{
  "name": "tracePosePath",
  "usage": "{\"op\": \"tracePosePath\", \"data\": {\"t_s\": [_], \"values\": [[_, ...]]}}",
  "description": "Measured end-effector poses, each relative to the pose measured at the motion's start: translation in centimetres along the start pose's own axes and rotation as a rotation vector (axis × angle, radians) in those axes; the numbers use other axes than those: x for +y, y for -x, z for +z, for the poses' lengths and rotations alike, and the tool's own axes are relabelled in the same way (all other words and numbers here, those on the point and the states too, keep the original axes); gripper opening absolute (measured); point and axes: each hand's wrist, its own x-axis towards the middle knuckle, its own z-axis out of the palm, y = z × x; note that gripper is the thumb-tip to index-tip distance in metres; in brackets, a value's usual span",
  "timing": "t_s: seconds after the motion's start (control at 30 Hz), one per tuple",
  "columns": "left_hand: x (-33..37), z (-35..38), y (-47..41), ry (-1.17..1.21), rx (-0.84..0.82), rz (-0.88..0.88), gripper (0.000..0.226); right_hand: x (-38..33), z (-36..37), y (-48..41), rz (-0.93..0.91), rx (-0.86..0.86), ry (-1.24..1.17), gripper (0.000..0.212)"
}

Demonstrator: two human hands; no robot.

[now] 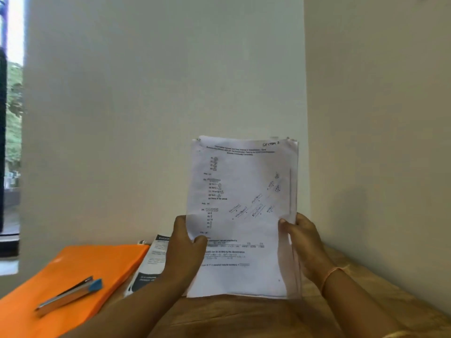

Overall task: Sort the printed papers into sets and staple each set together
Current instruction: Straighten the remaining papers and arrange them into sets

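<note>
We see a plain pale wall [146, 106] far ahead of us. It meets a second wall [378, 106] at a corner [305, 93] that runs straight up and down. The second wall is on the right and looks more cream. At the far left there is a window [14, 32] with a dark frame [2, 142]. Bright daylight comes in there, and we can see green trees [14, 113] outside. Near us, low on the right, lies a golden-brown surface [366, 301] that looks like cloth.

left grip [186, 240]: raised, pinching papers [241, 203] | right grip [301, 236]: raised, pinching papers | thumbs in front
</note>
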Motion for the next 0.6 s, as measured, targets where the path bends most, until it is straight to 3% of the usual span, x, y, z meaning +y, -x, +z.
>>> {"op": "tracePosePath", "data": {"t_s": [0.13, 0.27, 0.5, 0.6], "values": [[0.8, -2.3, 0.0, 0.023, 0.053, 0.011, 0.033, -1.1, 1.2, 0.8, -0.055, -0.079, -0.010, 0.007], [1.0, -3.3, 0.2, 0.058, 0.033, -0.003, 0.029, -0.7, 2.0, 1.6, -0.062, -0.164, 0.040, 0.019], [0.0, -3.6, 0.3, 0.072, 0.015, -0.007, 0.021, -0.3, 3.1, 1.8, -0.022, -0.094, 0.137, 0.016], [0.0, -4.5, -0.8, 0.163, 0.026, -0.087, 0.013, -0.5, 3.3, 1.0, 0.047, -0.118, 0.092, 0.014]]}}
